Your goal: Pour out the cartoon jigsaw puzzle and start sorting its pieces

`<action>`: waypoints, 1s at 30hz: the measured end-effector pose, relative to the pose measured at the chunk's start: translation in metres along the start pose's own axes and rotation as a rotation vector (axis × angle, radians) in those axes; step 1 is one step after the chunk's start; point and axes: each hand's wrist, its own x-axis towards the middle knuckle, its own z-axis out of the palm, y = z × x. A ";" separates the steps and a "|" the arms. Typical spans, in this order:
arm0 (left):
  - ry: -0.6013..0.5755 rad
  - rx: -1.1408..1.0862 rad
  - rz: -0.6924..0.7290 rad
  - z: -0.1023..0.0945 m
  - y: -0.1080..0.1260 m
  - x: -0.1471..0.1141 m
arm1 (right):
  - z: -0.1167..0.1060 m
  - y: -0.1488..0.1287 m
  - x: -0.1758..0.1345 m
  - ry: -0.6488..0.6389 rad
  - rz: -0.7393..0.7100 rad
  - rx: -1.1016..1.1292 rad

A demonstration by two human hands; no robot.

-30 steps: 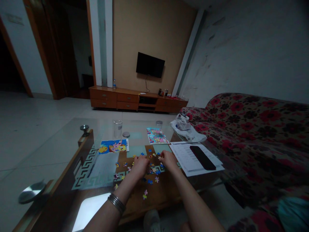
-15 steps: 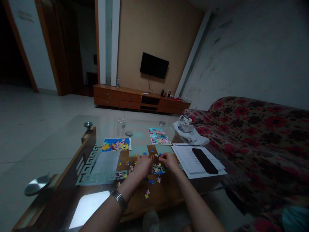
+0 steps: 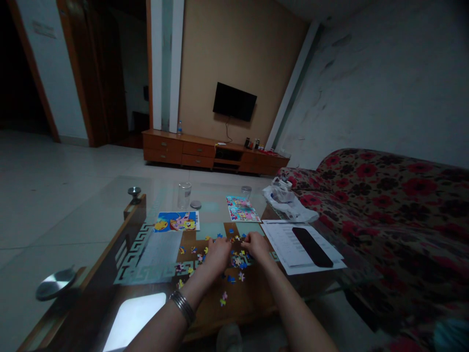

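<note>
Loose jigsaw puzzle pieces (image 3: 223, 299) in blue, yellow and pink lie scattered over the glass coffee table (image 3: 205, 296), most thickly between and just below my hands. My left hand (image 3: 219, 255), with bracelets at the wrist, is curled low over them, its fingertips turned inward; what they hold is hidden. Across a small gap, my right hand (image 3: 257, 247) pinches a tiny piece between thumb and forefinger. Beyond my hands lie two colourful cartoon pictures: a blue and yellow sheet (image 3: 177, 221) at left and a light-blue and pink sheet (image 3: 242, 210) at right.
Papers (image 3: 284, 244) with a black phone (image 3: 311, 247) on top lie right of my right hand. Behind are a glass jar (image 3: 184, 195), a round lid (image 3: 196, 204), another glass (image 3: 246, 191) and a plastic bag (image 3: 289, 200). A flowered sofa (image 3: 366, 205) stands to the right.
Both hands stay nearly in place, fingers still curled among the pieces. The whole view has shifted very slightly.
</note>
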 end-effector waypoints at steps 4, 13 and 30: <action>0.012 -0.037 -0.015 0.000 0.000 0.000 | 0.002 0.003 0.001 0.006 -0.012 0.052; 0.048 -0.071 0.040 0.003 0.001 0.002 | 0.004 0.014 0.001 0.022 -0.183 0.076; 0.113 -0.030 0.178 0.022 -0.020 0.005 | -0.022 0.020 -0.016 -0.177 -0.129 0.023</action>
